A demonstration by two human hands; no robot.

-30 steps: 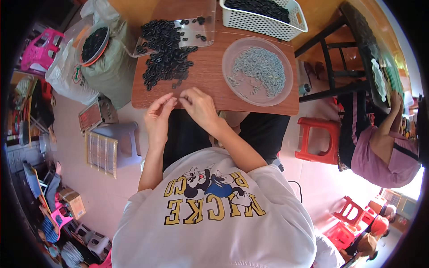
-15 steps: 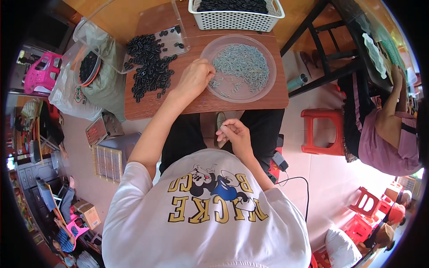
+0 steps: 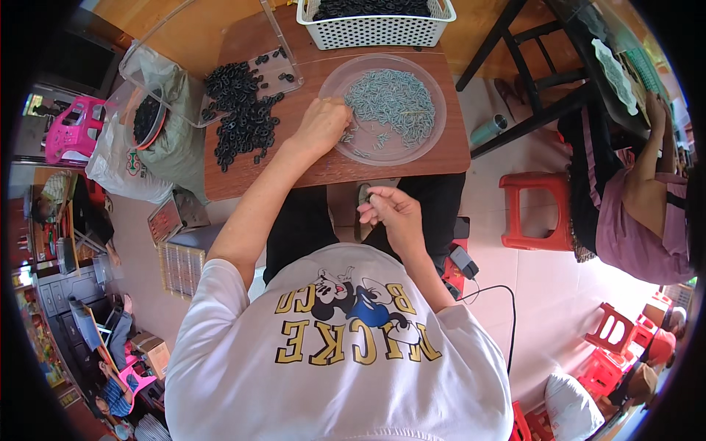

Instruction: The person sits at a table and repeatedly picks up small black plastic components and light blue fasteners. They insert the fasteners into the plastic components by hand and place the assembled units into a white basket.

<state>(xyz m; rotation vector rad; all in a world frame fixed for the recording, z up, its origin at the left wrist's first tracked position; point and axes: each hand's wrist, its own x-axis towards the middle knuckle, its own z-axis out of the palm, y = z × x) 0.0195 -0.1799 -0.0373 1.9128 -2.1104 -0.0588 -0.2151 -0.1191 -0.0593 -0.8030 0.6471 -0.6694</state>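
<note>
My left hand (image 3: 318, 126) is bent in a pinch over the left rim of a round clear tray (image 3: 439, 140). Its fingertips sit beside a few loose pieces; what they hold, if anything, is hidden. Heaped in the tray are small pale blue-green screw-like pins (image 3: 397, 99). Above my lap, just off the table's front edge, my right hand (image 3: 399, 219) has thumb and fingers pressed together. A tiny dark bit shows at its fingertips, too small to name. Left of the tray lies a pile of small black oval pieces with holes (image 3: 239, 110).
A clear box (image 3: 283, 40) lies tipped at the table's left, black pieces spilling from it. Behind the tray stands a white perforated basket (image 3: 375, 33) of black pieces. To the right are a red stool (image 3: 535, 213) and a seated person in purple (image 3: 647, 220). Sacks (image 3: 180, 158) stand left.
My right hand has risen slightly and turned, its fingers now bringing a small dark bit into sight. My left hand stays at the tray rim. The whole view has shifted a little.
</note>
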